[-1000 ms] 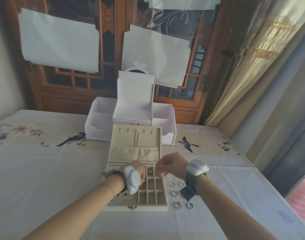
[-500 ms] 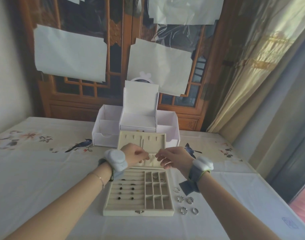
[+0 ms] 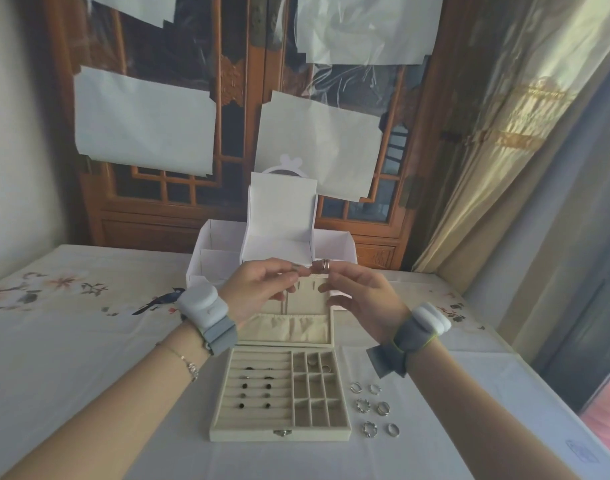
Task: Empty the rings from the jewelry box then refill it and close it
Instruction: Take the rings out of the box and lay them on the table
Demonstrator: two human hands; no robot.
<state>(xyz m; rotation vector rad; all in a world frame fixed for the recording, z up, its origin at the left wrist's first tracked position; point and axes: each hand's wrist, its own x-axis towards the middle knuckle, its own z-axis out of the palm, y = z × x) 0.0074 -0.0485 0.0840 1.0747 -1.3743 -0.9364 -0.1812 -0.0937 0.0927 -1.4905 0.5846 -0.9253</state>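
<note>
The beige jewelry box (image 3: 248, 432) lies open on the table, its lid (image 3: 289, 327) standing up behind it. Dark studs sit in its ring rolls; two rings lie in the back compartments (image 3: 319, 362). Several silver rings (image 3: 374, 408) lie on the cloth right of the box. Both hands are raised above the lid. My right hand (image 3: 357, 299) pinches a copper-toned ring (image 3: 325, 265) at its fingertips. My left hand (image 3: 258, 289) meets it fingertip to fingertip and pinches a small silvery piece (image 3: 297, 268).
A white open organizer box (image 3: 279, 237) stands behind the jewelry box. The table wears a white cloth with bird and flower prints (image 3: 161, 301). A wooden lattice door with taped paper sheets (image 3: 144, 119) fills the back; a curtain (image 3: 511, 133) hangs at right.
Both hands lifted from the box's compartments up above the lid and met at the fingertips, carrying a ring. The camera view tilted upward slightly.
</note>
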